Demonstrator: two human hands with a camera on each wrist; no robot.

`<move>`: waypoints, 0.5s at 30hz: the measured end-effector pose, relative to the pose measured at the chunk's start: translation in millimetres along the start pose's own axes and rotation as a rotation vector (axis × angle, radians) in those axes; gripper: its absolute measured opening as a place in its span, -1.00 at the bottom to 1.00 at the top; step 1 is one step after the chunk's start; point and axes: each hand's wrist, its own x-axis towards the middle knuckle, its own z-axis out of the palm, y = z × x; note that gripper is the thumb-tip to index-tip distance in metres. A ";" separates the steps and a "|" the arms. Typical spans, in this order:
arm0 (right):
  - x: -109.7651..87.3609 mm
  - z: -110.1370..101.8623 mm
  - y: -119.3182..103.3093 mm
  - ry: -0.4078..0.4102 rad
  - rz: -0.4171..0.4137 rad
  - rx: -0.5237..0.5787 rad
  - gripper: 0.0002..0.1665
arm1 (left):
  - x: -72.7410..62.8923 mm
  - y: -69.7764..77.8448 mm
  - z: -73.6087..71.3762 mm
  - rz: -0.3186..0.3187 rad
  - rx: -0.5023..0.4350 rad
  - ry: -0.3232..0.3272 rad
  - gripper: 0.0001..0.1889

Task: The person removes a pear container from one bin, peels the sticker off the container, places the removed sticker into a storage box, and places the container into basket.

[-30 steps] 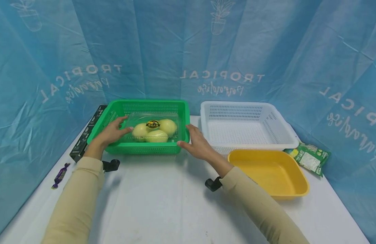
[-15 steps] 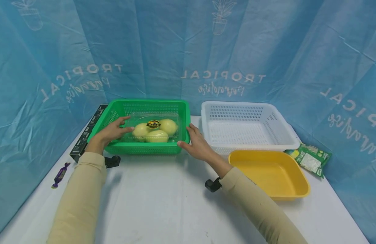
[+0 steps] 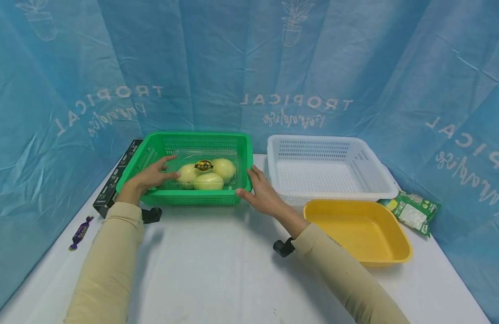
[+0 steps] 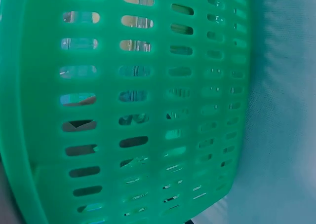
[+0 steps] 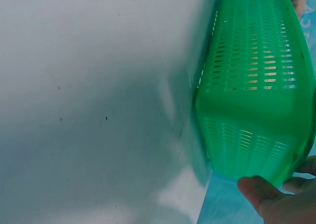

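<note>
A green perforated plastic basket (image 3: 192,197) stands towards the back left of the table. Inside it sits a clear plastic box (image 3: 184,156) with a black and gold label, holding three pale yellow-green fruits (image 3: 224,168). My left hand (image 3: 150,175) reaches over the basket's left part, fingers extended and thumb at the box's left edge; whether it touches is unclear. At the right front corner of the basket, my right hand (image 3: 262,193) rests its fingertips near the rim. The left wrist view shows mostly the basket's slotted wall (image 4: 148,105); my left fingers are hidden there.
To the right stands a white perforated basket (image 3: 314,175), with a yellow tub (image 3: 356,229) in front of it. A green packet (image 3: 413,211) lies at the far right. Left are a long black box (image 3: 107,193) and a purple-wrapped candy (image 3: 80,233).
My left hand has shifted slightly to the right, its thumb closer to the fruits. The right hand and the baskets stay practically where they were.
</note>
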 end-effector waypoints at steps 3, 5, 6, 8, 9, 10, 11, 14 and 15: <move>-0.7 0.1 0.1 -0.004 -0.001 -0.002 -0.04 | 0.3 -0.1 1.1 -0.002 -0.007 0.001 -0.16; -1.0 0.0 0.1 -0.005 -0.001 -0.003 -0.04 | 0.7 -0.4 1.8 -0.002 -0.008 0.009 -0.17; -1.2 -0.1 0.0 -0.006 -0.001 -0.006 -0.04 | 0.8 -0.5 2.0 0.000 -0.006 0.014 -0.17; -1.1 -0.4 -0.1 -0.007 0.000 -0.012 -0.04 | 0.6 -0.2 2.7 0.004 -0.005 0.026 -0.18; -1.2 -0.5 -0.3 -0.007 0.000 -0.013 -0.04 | 0.5 -0.1 3.1 0.007 -0.003 0.033 -0.18; -1.3 -0.6 -0.4 -0.007 0.000 -0.016 -0.04 | 0.5 0.1 3.4 0.007 -0.003 0.039 -0.19; -1.2 -0.7 -0.5 -0.007 0.001 -0.018 -0.04 | 0.4 0.3 3.8 0.008 -0.001 0.045 -0.19; -0.7 -0.8 -0.6 -0.010 0.001 -0.022 -0.04 | 0.4 1.1 4.7 0.007 0.005 0.061 -0.20; -0.6 -0.9 -0.7 -0.011 0.001 -0.022 -0.04 | 0.7 1.2 4.8 0.007 0.007 0.066 -0.20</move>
